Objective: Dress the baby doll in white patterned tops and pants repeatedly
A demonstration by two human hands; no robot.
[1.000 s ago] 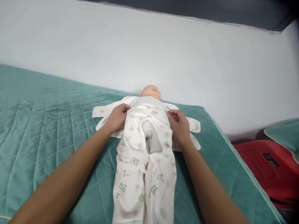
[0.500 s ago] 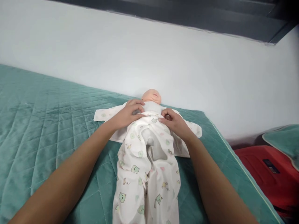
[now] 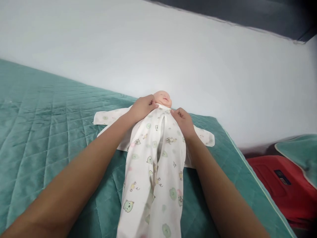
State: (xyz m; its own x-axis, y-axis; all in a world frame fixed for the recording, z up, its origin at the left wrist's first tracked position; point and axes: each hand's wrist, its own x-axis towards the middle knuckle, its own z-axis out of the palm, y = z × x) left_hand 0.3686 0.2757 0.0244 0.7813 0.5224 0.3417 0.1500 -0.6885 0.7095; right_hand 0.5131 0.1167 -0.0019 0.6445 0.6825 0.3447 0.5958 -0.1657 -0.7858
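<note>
A baby doll [image 3: 162,98] lies on its back, its head close to the wall. White baby trousers [image 3: 160,148] printed with green bears cover its body, the waistband up at the doll's neck. My left hand [image 3: 144,107] pinches the waistband's left end, and my right hand [image 3: 182,120] pinches its right end. Beneath the trousers a matching long-sleeved baby top [image 3: 109,116] is spread out, sleeves stretched to both sides. The doll's torso and limbs are hidden under the cloth.
A green quilted cover [image 3: 61,132] lies over the bed, which meets a white wall [image 3: 99,43]. Past the bed's right edge stand a red plastic item [image 3: 272,178] and another piece of green quilted cloth [image 3: 299,152].
Both hands have moved up from the doll's chest to its neck, pulling the waistband along. The trousers now lie straighter, and their front opening has narrowed to a slit. The view has shifted slightly.
</note>
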